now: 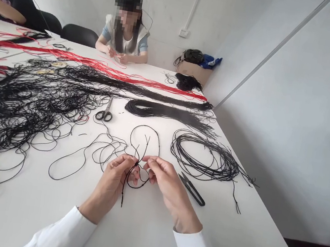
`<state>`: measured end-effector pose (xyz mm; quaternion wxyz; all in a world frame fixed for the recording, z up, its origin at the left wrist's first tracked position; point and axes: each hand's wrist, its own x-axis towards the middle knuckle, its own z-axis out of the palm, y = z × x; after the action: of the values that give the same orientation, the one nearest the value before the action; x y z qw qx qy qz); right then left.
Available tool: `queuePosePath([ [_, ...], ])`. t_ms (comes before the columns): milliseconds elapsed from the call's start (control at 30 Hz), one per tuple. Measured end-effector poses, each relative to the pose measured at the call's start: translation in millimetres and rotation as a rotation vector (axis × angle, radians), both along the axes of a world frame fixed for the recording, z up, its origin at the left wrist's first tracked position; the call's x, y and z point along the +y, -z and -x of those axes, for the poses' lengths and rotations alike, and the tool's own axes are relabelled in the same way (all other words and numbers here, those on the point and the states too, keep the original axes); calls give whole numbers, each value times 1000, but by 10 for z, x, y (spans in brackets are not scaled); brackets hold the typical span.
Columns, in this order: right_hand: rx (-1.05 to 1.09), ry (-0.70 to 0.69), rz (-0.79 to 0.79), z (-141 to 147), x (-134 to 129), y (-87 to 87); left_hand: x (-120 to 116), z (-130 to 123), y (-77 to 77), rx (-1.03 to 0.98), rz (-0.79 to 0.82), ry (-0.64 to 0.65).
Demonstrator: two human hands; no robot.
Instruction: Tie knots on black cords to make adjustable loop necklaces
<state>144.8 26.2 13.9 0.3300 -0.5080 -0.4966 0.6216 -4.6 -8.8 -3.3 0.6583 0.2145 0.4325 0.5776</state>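
Observation:
Between my hands is a thin black cord, gathered in a knot with several loops and loose ends around it. My left hand pinches the cord at the knot, thumb on top. Just right of the knot, my right hand has its thumb and forefinger closed together on the cord; the exact spot is hard to make out. One large loop stands beyond my fingers, and a knotted end hangs below my left hand. Black thread snips lie beside my right wrist.
Black-handled scissors lie ahead, near a large tangle of black cord on the left. A coil of finished-looking cords, a black bundle and red cords spread over the table. A person sits opposite; another is far left.

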Motion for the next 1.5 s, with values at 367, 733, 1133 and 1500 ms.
queuePosePath([
  [367,189,-94,74,56,64,44,-1,1,-65,85,52,52],
  [733,-57,-164,-143,36,-59,-41,6,-8,-54,67,45,-25],
  [1133,-434,-37,-384,108,-165,-184,2,-28,-6,95,12,-48],
  [1500,-692,-66,-628,106,-48,-75,18,-59,10,111,-44,74],
])
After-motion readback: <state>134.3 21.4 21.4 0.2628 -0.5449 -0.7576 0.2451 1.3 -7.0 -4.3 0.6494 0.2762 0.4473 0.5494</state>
